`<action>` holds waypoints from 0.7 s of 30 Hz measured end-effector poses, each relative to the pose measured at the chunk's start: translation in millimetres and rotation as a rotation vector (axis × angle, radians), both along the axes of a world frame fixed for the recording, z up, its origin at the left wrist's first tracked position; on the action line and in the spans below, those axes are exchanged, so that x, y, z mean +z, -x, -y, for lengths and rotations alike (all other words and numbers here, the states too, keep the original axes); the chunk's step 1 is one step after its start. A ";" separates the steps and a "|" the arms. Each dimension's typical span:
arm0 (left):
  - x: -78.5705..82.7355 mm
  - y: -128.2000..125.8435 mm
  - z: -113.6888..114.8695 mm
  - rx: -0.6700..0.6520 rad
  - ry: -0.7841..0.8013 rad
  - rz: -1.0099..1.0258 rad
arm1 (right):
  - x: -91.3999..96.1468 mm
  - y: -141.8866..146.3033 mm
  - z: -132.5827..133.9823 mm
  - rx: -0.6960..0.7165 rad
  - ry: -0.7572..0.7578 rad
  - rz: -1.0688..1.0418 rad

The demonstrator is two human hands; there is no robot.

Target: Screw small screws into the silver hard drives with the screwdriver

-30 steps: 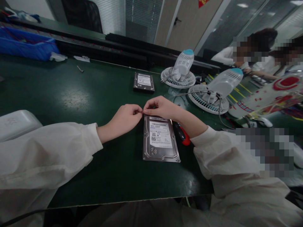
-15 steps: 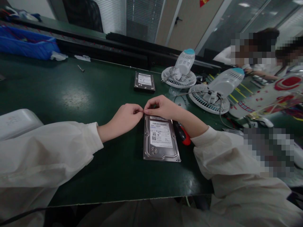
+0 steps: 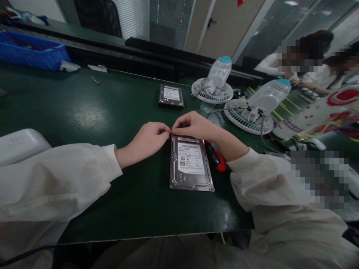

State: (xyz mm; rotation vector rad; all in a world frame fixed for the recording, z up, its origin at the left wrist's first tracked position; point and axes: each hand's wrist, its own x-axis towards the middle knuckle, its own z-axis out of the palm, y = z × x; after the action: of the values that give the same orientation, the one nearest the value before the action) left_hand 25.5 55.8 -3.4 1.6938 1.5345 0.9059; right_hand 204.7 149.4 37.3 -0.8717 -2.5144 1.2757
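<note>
Your hard drive [image 3: 193, 180] lies flat on the green bench [image 3: 120, 213], label up, in front of you. Both your hands meet at its far left corner, leaving most of its top in view. Your left hand [image 3: 147, 140] comes in from the left of the drive, thumb and forefinger drawn together in a pinch right at that corner. Your right hand [image 3: 196, 125] arches across the drive's far edge, covering part of it, with its thumb and fingertips also pinched at the same corner, next to your left fingertips. Whether something small sits between either set of fingertips, you cannot tell; they hide it.

Just right of the drive, partly under your right wrist, lies a red and black handle [image 3: 217, 158]. Beyond the drive is a second drive [image 3: 171, 98], well apart from it; beyond it to the right stand two white fans [image 3: 217, 89].
</note>
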 end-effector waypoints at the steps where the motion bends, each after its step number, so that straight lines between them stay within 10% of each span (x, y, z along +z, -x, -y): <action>1: -0.2 0.1 -0.2 -0.001 -0.001 0.003 | -0.1 -0.2 -0.2 -0.001 -0.003 0.001; 11: 1.0 -0.2 -0.4 0.010 0.000 -0.002 | 5.5 -1.1 -0.9 -0.023 -0.099 0.044; 21: 1.9 0.0 -0.6 0.019 0.015 0.011 | 69.1 -57.0 25.6 -0.207 -0.448 0.335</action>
State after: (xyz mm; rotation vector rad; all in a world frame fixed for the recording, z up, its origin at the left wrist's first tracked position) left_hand 25.6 56.5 -1.5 1.6638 1.5491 0.9092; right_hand 261.7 123.8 106.5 -1.2642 -2.6990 0.5024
